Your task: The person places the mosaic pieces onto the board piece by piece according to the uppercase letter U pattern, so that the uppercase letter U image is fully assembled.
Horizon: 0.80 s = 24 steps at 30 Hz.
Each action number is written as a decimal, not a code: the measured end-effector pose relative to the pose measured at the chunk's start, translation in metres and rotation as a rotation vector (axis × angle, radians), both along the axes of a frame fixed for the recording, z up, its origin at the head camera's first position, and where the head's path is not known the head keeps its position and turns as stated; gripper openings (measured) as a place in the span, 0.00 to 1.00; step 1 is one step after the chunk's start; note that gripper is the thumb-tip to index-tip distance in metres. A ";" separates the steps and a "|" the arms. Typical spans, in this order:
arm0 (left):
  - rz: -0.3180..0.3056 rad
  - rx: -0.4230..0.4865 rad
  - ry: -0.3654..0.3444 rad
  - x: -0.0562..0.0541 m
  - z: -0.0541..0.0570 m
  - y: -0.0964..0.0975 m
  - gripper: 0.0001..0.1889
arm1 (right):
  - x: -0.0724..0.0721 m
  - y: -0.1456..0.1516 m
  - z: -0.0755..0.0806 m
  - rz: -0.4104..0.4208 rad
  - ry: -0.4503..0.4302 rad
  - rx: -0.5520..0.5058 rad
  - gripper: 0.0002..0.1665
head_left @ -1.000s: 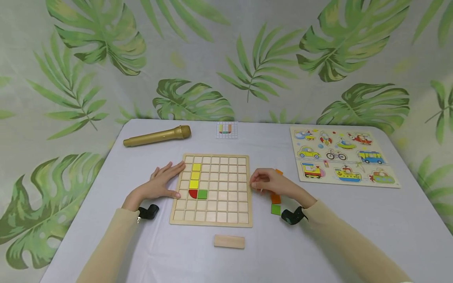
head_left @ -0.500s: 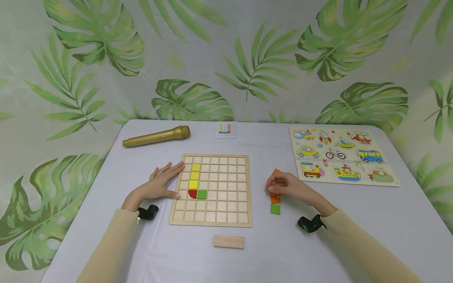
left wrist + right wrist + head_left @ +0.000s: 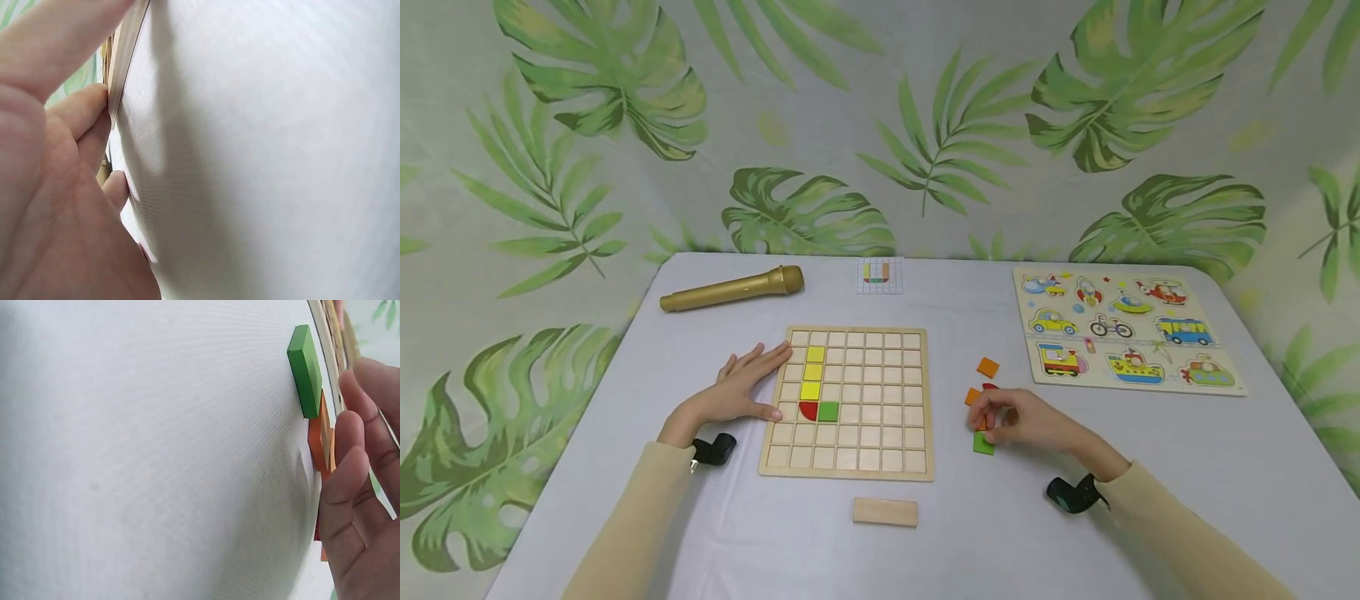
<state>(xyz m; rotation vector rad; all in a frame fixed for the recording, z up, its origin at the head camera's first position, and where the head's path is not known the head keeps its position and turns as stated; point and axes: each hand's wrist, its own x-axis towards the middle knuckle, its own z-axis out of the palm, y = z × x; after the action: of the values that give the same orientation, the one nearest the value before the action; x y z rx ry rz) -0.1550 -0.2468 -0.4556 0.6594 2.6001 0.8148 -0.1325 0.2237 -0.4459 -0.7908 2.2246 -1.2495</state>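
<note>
My left hand rests spread at the left edge of the wooden grid board, thumb and fingertips touching its rim. On the board lie a column of yellow square tiles, a red quarter-round tile and a green square tile. Right of the board, my right hand hovers with bent fingers and thumb apart over a loose green tile and an orange tile. No tile shows between its fingers. Beyond it lie more orange tiles and a partly hidden red piece.
A small pattern card lies behind the board, with a gold microphone to its left. The vehicle puzzle board sits at back right. A plain wooden block lies in front of the grid board.
My right hand has moved from the board's right edge rightward to the loose tiles, then nearer to me, uncovering orange tiles and a red piece. My left hand stays in place.
</note>
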 end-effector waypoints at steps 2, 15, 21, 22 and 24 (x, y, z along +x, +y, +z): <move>0.001 -0.002 0.000 0.000 0.000 0.000 0.55 | 0.002 0.000 0.000 0.009 0.026 0.011 0.09; 0.004 0.004 -0.005 0.000 0.001 0.000 0.55 | 0.012 -0.004 0.003 0.030 0.114 0.105 0.17; 0.003 0.009 -0.004 0.000 0.002 0.000 0.55 | 0.011 -0.006 0.000 0.052 0.142 0.100 0.19; 0.003 0.008 -0.004 0.000 0.002 0.000 0.55 | 0.010 -0.006 -0.001 0.056 0.147 0.098 0.19; 0.003 0.008 -0.005 0.000 0.002 0.000 0.55 | 0.010 -0.007 -0.002 0.060 0.154 0.098 0.19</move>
<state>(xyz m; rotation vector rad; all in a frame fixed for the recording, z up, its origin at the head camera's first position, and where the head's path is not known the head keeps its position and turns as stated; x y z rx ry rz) -0.1545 -0.2467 -0.4540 0.6554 2.5953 0.8265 -0.1227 0.2172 -0.4475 -0.9364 2.3442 -1.0753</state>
